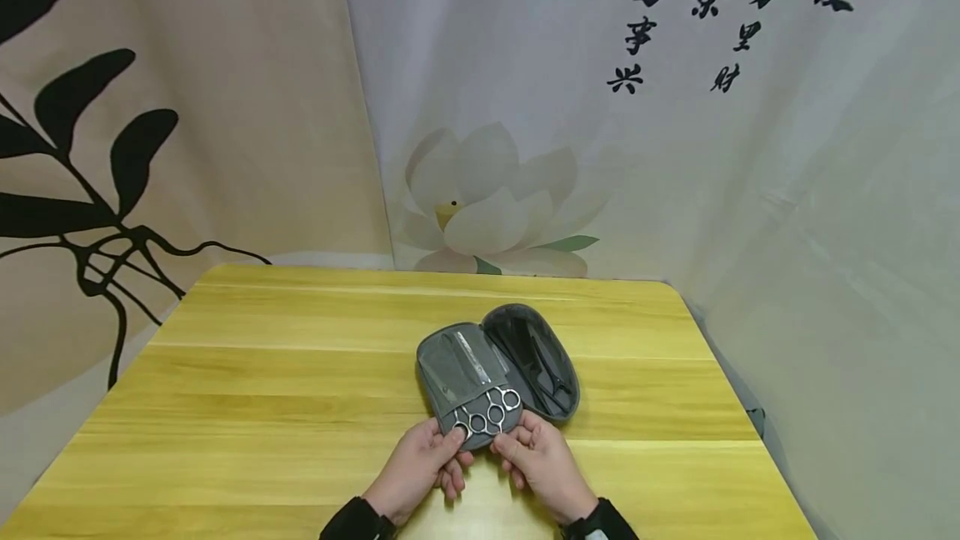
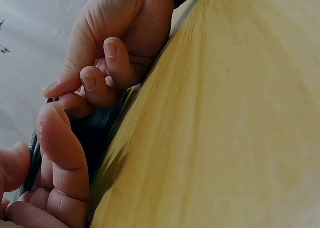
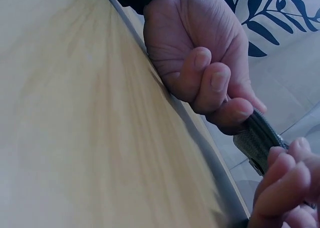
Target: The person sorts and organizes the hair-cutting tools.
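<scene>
An unfolded grey zip case (image 1: 442, 363) is held above the table by its near edge in the head view. Its left half has a pocket with silver scissors, whose ring handles (image 1: 477, 422) stick out toward me. In the right half lie a dark comb (image 1: 522, 352) and a dark pair of scissors (image 1: 553, 372). My left hand (image 1: 411, 467) pinches the near left edge, thumb on top by a ring handle. On the near right edge, my right hand (image 1: 542, 463) pinches with its thumb on top. Both wrist views show the case's edge (image 3: 264, 130) between thumb and fingers.
The wooden table (image 1: 262, 407) spreads around the case and hands. Behind it hangs a cloth backdrop (image 1: 495, 65) with a printed lotus, plant leaves and dark characters.
</scene>
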Demonstrator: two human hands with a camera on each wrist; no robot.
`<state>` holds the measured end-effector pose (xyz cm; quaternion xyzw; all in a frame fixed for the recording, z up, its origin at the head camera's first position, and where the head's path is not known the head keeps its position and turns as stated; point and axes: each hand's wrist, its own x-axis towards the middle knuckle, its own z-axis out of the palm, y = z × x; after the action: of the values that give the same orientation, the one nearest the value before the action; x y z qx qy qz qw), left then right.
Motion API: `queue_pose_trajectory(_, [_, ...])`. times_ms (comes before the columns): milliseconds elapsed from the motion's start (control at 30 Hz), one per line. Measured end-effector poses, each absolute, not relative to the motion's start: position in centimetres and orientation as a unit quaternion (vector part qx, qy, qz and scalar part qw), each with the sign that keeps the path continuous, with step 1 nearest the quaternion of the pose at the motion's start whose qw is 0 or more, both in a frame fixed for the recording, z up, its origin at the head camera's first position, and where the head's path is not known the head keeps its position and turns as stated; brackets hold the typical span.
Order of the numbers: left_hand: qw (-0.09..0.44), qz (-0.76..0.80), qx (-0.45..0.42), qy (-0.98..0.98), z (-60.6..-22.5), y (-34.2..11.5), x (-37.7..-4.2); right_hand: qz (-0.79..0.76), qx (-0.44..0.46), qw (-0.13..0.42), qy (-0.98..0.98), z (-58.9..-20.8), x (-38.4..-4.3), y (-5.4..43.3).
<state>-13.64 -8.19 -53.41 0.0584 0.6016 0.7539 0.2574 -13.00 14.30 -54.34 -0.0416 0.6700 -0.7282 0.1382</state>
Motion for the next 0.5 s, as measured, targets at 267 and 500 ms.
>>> queue_pose_trajectory(267, [0.262,0.757,0.059,0.595,-53.52,-8.19,-13.73,-0.729,-0.028,0.135,0.671,-54.24,-13.03,14.15])
queue_pose_trajectory(500, [0.263,0.759,0.065,0.592,-53.44,-8.29,-13.62,-0.729,-0.040,0.132,0.670,-54.05,-12.95,14.25])
